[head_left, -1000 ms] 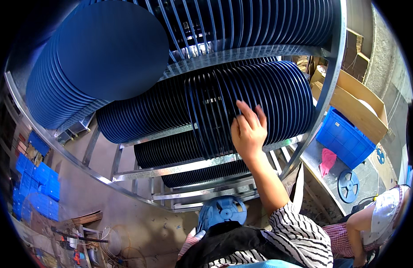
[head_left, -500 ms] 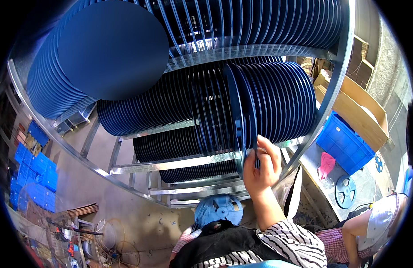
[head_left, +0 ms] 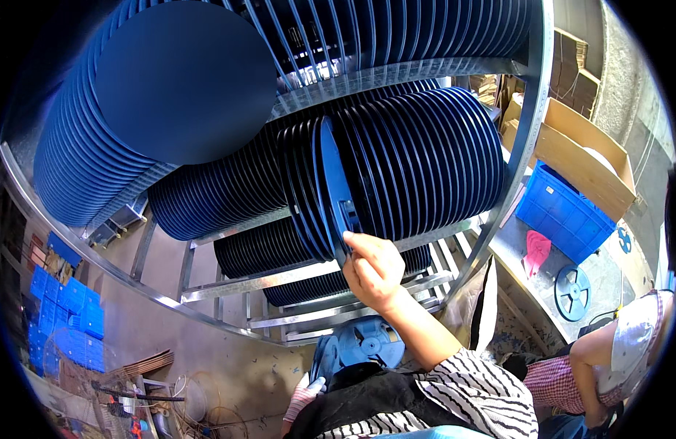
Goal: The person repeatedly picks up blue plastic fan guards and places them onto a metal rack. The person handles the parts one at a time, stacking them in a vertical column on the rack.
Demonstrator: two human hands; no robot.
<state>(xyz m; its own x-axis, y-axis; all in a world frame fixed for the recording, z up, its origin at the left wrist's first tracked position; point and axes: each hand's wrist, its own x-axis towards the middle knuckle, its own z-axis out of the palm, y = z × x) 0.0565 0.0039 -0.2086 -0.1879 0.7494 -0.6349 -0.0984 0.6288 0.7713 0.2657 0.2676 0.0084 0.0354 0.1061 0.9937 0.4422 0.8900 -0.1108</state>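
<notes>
Right hand, 1, centre of frame: thumb and fingers pinching the lower edge of a blue disc.

Blue disc, 1, centre: on the metal rack, turned at an angle to the adjoining row of discs.

Left hand, 1, bottom of frame, left of centre: partly hidden, fingers curled on the edge of the blue reels, which it grasps before the torso.

Blue crate, 1, right, beside an open cardboard box.

Pink cloth, 1, right, below the crate.

Co-worker, 1, lower right, partly visible.
</notes>
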